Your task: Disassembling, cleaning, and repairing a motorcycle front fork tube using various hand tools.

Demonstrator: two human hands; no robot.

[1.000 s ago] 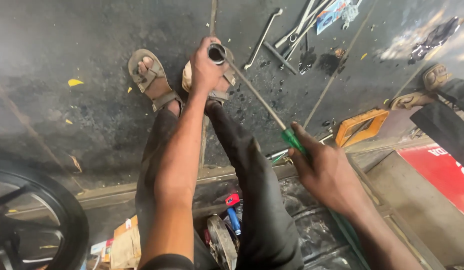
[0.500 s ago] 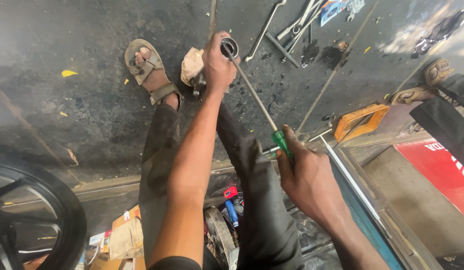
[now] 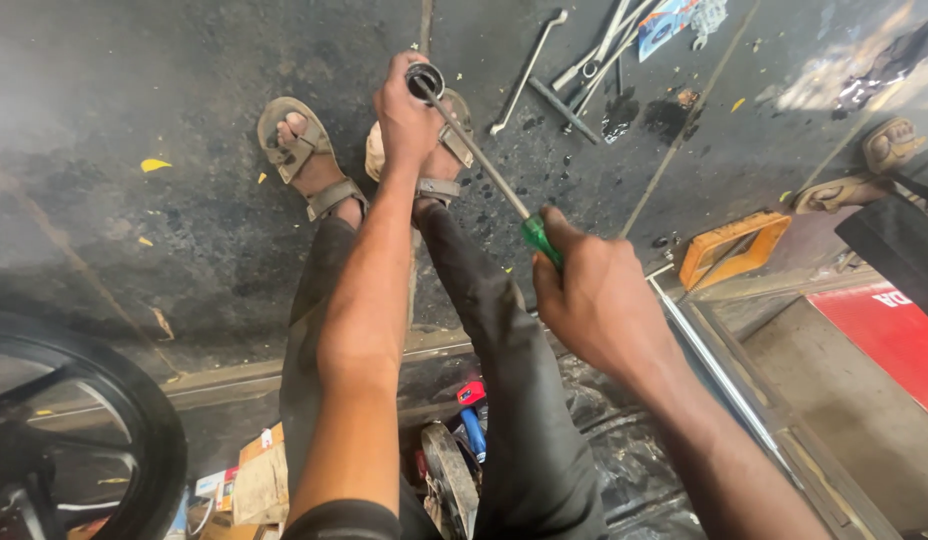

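Pressure should be kept straight along the green-handled screwdriver (image 3: 504,195), clamped in the right hand (image 3: 594,300), while the small metal ring (image 3: 424,80) is gripped steady by the left hand (image 3: 409,125) over the floor (image 3: 134,250).

Both arms are bare, with a dark sleeve edge (image 3: 344,520) showing at 6 o'clock. The left hand (image 3: 409,120) and right hand (image 3: 589,300) wear no gloves. The legs are in dark, dirty trousers (image 3: 514,400). Tan strap sandals (image 3: 309,165) are on the feet at 12 o'clock.
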